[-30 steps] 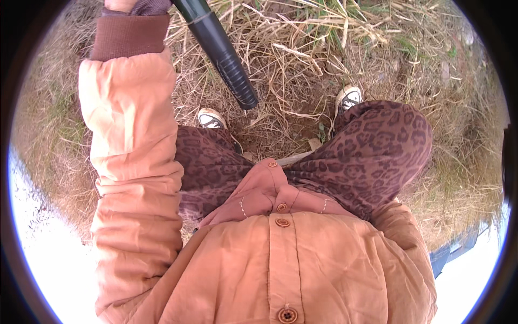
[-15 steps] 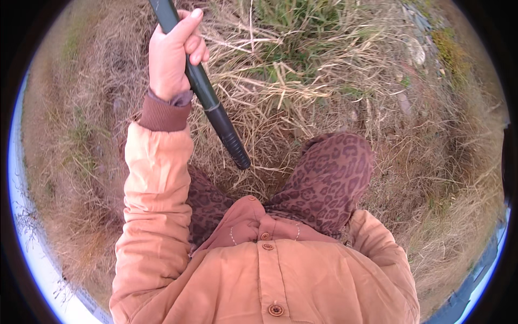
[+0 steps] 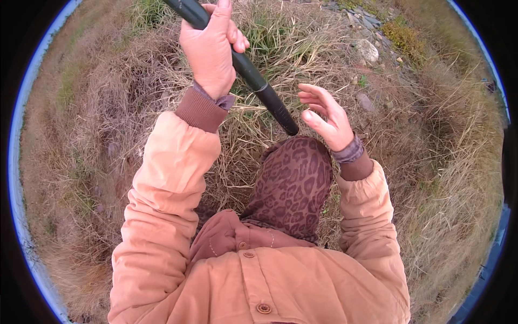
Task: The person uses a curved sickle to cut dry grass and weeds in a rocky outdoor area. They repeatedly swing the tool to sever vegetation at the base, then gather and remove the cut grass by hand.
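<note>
My left hand (image 3: 211,51) is wrapped round a dark green pole (image 3: 248,70), thumb along its upper side. The pole slants from beyond the top edge down to the right, ending in a black tapered grip (image 3: 276,109) above my raised knee (image 3: 294,178). Its far end lies outside the picture. Just right of that black end is my right hand (image 3: 328,116), apart from it. The fingers there are spread from the thumb, curved toward the pole, and hold nothing.
Dry, straw-coloured grass (image 3: 108,108) covers the ground around me. A greener tuft (image 3: 264,35) grows ahead. Grey stones (image 3: 367,51) and flat slate-like pieces lie at the far right, beside a yellow-green bush (image 3: 404,36).
My right hand has come up from beside my body to the pole's black end. My left hand and the pole have shifted right and slightly farther away. The view has turned.
</note>
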### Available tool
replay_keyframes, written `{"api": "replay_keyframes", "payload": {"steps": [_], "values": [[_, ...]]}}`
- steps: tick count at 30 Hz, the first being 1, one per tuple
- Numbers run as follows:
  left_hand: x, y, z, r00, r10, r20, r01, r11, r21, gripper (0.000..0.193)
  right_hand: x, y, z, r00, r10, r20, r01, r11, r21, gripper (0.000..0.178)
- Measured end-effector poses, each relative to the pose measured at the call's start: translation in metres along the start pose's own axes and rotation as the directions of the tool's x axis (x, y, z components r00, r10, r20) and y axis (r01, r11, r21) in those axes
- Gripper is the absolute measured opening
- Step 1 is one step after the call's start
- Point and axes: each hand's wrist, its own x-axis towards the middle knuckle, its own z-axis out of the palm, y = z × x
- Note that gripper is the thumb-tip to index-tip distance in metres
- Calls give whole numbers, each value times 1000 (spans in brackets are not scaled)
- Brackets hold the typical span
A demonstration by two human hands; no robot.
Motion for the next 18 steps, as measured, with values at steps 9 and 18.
{"api": "replay_keyframes", "payload": {"steps": [9,18], "values": [[-14,-30,50,892,-183,413,44,945,324,27,-15,37,-11,945,199,-259,-201,979,19,31],[-95,-141,-80,514,-697,500,-169,489,856,33,-216,119,-23,475,661,-581,-492,747,448,18]]}}
